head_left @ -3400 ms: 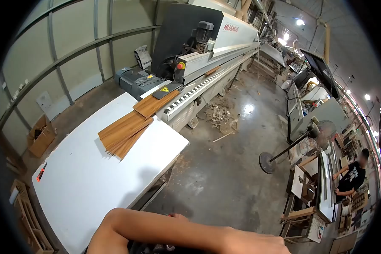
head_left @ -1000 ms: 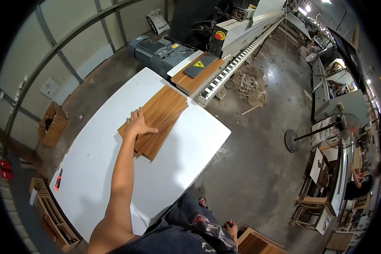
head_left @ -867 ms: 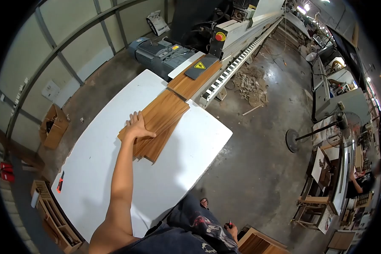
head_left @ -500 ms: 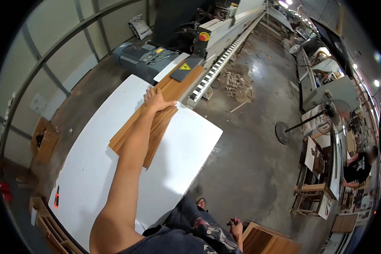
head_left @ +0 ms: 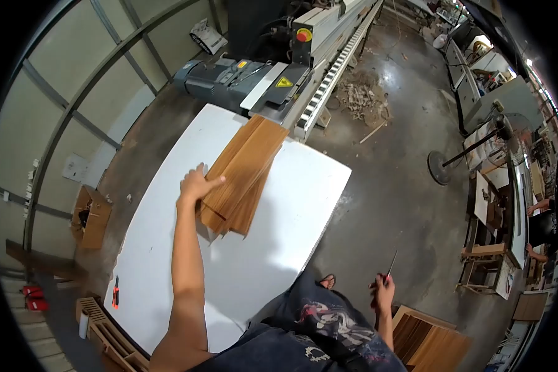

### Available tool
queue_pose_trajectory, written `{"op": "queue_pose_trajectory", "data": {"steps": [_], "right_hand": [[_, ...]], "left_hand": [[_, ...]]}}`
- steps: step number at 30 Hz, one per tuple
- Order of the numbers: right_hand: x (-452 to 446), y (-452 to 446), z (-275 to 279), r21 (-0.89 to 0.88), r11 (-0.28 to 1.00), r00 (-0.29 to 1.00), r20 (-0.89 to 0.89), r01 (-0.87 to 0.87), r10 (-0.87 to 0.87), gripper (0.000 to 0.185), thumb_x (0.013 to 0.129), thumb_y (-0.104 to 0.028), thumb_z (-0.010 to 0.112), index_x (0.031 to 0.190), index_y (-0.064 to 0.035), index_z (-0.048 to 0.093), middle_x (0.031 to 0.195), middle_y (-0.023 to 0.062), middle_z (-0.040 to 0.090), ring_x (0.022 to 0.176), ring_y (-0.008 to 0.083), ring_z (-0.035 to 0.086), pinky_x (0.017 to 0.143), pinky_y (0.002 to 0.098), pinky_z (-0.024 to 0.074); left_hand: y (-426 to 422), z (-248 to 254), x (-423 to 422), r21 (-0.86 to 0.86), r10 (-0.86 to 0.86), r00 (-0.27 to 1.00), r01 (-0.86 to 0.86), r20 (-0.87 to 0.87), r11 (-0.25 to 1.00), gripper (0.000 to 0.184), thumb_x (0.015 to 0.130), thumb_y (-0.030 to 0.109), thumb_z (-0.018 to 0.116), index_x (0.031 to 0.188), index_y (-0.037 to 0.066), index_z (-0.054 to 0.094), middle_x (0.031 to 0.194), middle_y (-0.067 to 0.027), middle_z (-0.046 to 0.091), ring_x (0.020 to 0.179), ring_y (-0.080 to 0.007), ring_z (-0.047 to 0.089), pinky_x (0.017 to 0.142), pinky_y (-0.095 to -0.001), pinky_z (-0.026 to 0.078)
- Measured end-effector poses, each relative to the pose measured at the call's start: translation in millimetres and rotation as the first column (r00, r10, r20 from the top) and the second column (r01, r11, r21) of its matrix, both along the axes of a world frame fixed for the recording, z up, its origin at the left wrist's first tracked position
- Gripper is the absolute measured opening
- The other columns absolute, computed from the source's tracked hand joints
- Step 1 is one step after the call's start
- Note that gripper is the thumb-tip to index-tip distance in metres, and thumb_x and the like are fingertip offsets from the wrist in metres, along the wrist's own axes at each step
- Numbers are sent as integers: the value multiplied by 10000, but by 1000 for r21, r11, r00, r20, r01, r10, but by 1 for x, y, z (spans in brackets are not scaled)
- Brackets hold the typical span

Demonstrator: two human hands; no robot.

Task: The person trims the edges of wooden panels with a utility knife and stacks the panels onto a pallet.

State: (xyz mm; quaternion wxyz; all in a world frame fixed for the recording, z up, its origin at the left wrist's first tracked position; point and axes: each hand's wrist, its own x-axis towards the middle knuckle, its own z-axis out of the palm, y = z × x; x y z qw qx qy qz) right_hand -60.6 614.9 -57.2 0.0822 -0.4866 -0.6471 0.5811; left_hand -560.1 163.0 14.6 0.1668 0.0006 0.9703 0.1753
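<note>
L hand (head_left: 198,185) is at the left side of the wood boards (head_left: 248,164), thumb out to the right over the top board, fingers pointing fwd along the edge. Thumb well apart from the fingers, so hand is part-spread, not wrapped round anything. Thumb looks to be on the wood; can't tell how hard it presses, or if the fingertips touch board or table.

Boards lie in a loose, fanned stack on the white table (head_left: 304,186), near ends uneven, far ends up at the table's far edge, just beside the machine (head_left: 335,28). Can't tell if they touch it.

R hand (head_left: 383,292) is low, off the table's right side, fingers curled round the handle of a thin tool (head_left: 391,265), shaft pointing up & away. Tool type unclear, too small to tell. Box (head_left: 459,325) w/ more boards is just beside the R forearm.

Orange & black cutter (head_left: 115,293) lies near the table's left edge. Machine end has a red btn (head_left: 303,35) and a dark plate w/ a yellow warning label (head_left: 283,82); grey motor (head_left: 214,80) to its left. Fan (head_left: 440,167) stands on the floor, R side. Co-worker's arms (head_left: 539,253) show at far R, partly cut off.
</note>
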Motion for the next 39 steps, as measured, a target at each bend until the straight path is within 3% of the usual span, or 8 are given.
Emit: {"op": "queue_pose_trajectory", "data": {"steps": [4, 6, 9, 13, 18, 25, 33, 39], "right_hand": [[-100, -21, 40, -271, 932, 966, -157, -242, 205, 328, 1027, -263, 628, 1204, 12, 637, 820, 51, 679, 658, 132, 616, 512, 271, 463], [-150, -49, 65, -380, 841, 922, -201, -385, 331, 320, 1066, -246, 573, 1262, 3, 614, 1097, 110, 709, 959, 207, 692, 726, 324, 580], [-217, -101, 49, -387, 718, 812, -358, -579, 461, 457, 1081, -252, 546, 1468, -13, 504, 1471, 106, 537, 1381, 269, 503, 932, 404, 574], [-286, -167, 17, -357, 729, 810, -315, -584, 495, 668, 1050, -401, 599, 1600, -116, 351, 1305, 33, 561, 1135, 171, 531, 920, 395, 507], [-289, -192, -9, -238, 710, 738, -369, -663, 565, 570, 1053, -355, 602, 1519, -54, 469, 1064, 12, 605, 917, 120, 526, 851, 304, 489], [-200, -199, 1, -256, 562, 612, -438, -787, 658, 557, 1058, -257, 581, 1544, -36, 423, 1386, 98, 604, 1269, 194, 545, 1091, 332, 413], [-61, -216, -24, 37, 447, 426, -242, -894, 872, 597, 1030, -312, 621, 1576, -180, 419, 1323, 142, 658, 1230, 217, 591, 1058, 330, 437], [18, -217, -25, 60, 246, 224, -249, -967, 942, 535, 1016, -325, 654, 1506, -162, 516, 1219, 146, 681, 1143, 209, 610, 1019, 328, 455]], "left_hand": [[-29, -23, -31, 559, -122, 925, -109, 360, 822, 964, 797, 489, 858, 1517, 6, 435, 1402, -220, 586, 1285, -309, 576, 1068, -429, 469], [-26, -18, -16, 618, -156, 898, -149, 412, 772, 896, 818, 453, 852, 1493, 10, 463, 1371, -187, 612, 1263, -291, 588, 1063, -421, 472], [-21, -26, -2, 705, -141, 901, -217, 411, 675, 843, 824, 411, 859, 1470, 16, 487, 1350, -162, 628, 1233, -266, 602, 1059, -413, 474], [-13, -59, 46, 796, -22, 932, -296, 361, 529, 823, 825, 372, 867, 1467, 19, 491, 1343, -151, 634, 1206, -244, 615, 1051, -395, 481], [12, -73, 146, 857, 140, 961, -274, 237, 435, 891, 820, 421, 860, 1486, -14, 459, 1347, -158, 635, 1222, -254, 613, 1046, -375, 485], [26, -88, 322, 797, 406, 901, -355, 152, 488, 961, 840, 581, 777, 1477, -54, 439, 1367, -231, 614, 1270, -323, 595, 1063, -397, 461], [36, -68, 527, 842, 573, 780, -469, 252, 268, 758, 941, 411, 738, 1447, -56, 421, 1368, -182, 581, 1309, -259, 529, 1100, -376, 430], [40, -102, 637, 766, 595, 578, -635, 559, -102, 741, 868, 334, 778, 1398, -58, 439, 1345, -197, 547, 1258, -285, 548, 1043, -424, 453]]}}
